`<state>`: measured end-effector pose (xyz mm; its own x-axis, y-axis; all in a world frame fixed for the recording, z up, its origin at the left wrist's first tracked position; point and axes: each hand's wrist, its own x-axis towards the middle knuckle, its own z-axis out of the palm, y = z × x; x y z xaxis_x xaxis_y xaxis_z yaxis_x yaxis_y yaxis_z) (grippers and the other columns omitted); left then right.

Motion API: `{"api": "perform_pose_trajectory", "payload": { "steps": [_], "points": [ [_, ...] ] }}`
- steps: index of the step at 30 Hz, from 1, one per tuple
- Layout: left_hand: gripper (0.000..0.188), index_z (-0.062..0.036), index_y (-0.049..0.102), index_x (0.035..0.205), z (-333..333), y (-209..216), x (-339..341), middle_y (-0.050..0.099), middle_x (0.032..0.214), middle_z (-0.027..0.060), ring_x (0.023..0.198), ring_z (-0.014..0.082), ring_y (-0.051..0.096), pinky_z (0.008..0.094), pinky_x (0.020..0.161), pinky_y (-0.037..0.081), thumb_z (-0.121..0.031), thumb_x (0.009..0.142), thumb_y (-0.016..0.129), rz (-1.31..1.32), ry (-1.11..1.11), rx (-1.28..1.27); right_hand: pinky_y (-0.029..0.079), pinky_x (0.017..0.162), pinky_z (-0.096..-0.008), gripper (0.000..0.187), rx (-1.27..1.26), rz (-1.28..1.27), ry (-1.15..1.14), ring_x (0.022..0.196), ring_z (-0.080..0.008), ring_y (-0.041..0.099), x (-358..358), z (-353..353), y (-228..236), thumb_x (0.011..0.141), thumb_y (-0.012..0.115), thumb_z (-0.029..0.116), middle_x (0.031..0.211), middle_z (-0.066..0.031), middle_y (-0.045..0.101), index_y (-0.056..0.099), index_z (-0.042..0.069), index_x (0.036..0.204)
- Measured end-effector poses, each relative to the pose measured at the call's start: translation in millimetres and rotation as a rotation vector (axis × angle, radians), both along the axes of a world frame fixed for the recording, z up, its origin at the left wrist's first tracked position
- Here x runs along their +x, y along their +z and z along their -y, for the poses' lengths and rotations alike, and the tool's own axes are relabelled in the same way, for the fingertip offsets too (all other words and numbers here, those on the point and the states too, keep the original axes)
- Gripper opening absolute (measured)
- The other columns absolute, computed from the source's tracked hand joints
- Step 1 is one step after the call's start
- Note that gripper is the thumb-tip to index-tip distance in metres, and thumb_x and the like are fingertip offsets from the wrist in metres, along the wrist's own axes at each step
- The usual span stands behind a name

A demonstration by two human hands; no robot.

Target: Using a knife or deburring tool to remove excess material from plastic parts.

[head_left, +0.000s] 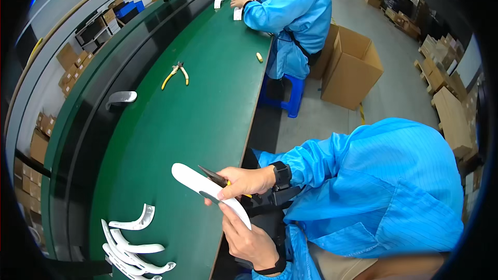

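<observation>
A long, curved white plastic piece with rounded ends is held over the bench's near edge. My left hand grips its lower end between thumb and fingers. My right hand is closed round yellow-handled pliers, whose dark jaws point away over the piece. The right thumb also presses on the white piece, beside a dark oval patch. Much of the pliers' handles is hidden by the hand. Several similar curved white pieces lie in a loose pile at the lower left.
The green bench bears another pair of yellow-handled pliers, a small yellow item and a curved piece by the dark rail. Beyond, a co-worker in a blue smock sits on a blue stool near an open carton.
</observation>
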<state>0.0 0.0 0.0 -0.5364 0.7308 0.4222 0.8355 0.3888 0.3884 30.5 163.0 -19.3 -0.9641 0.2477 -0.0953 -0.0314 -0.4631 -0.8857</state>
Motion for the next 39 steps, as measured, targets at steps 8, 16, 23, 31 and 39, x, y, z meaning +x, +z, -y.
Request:
{"api": "perform_pose_trajectory", "payload": {
  "steps": [8,16,23,31,39],
  "points": [
    [0.060,-0.0028,0.049,0.137,-4,4,-2,0.061,0.102,0.0162,0.083,0.0359,0.065,0.0423,0.068,0.052,0.008,0.079,0.058,0.024,-0.048,-0.123,0.045,0.058,-0.0219,0.040,0.084,-0.090,-0.073,0.075,-0.0058,0.054,-6,-2,-8,0.086,0.071,0.032,0.095,-0.0020,0.063,0.057,0.002,0.109],
    [0.046,0.0094,0.043,0.137,-1,-34,5,0.059,0.123,0.0236,0.098,0.0267,0.064,0.0355,0.087,0.052,0.005,0.092,0.048,0.904,-0.027,0.505,0.046,0.054,-0.0272,0.048,0.466,0.157,-0.057,0.069,-0.0109,0.054,4,-13,23,0.098,0.048,0.044,0.084,-0.0059,0.057,0.054,-0.004,0.105],
    [0.036,0.0140,0.052,0.124,1,-69,34,0.061,0.117,0.0244,0.100,0.0253,0.063,0.0331,0.083,0.051,-0.006,0.093,0.053,1.115,0.235,0.721,0.049,0.071,-0.0311,0.033,0.702,-0.245,-0.247,0.073,-0.0153,0.057,-11,-44,21,0.099,0.044,0.024,0.084,-0.0061,0.055,0.049,-0.003,0.117],
    [0.039,0.0138,0.050,0.115,-9,-79,30,0.065,0.087,0.0194,0.073,0.0226,0.065,0.0314,0.069,0.048,-0.022,0.101,0.044,1.055,-0.066,0.450,0.049,0.076,-0.0341,0.046,0.898,-0.196,-0.227,0.078,-0.0190,0.058,-6,-48,25,0.101,0.041,0.024,0.086,-0.0128,0.057,0.033,-0.004,0.137],
    [0.045,0.0104,0.048,0.109,-31,-94,31,0.061,0.076,0.0179,0.058,0.0170,0.057,0.0282,0.056,0.047,-0.034,0.103,0.041,1.224,-0.010,0.739,0.047,0.058,-0.0305,0.026,0.691,-0.145,-0.337,0.057,-0.0139,0.056,-6,-32,34,0.102,0.040,0.024,0.064,-0.0053,0.055,0.048,-0.001,0.106]
  ]
}}
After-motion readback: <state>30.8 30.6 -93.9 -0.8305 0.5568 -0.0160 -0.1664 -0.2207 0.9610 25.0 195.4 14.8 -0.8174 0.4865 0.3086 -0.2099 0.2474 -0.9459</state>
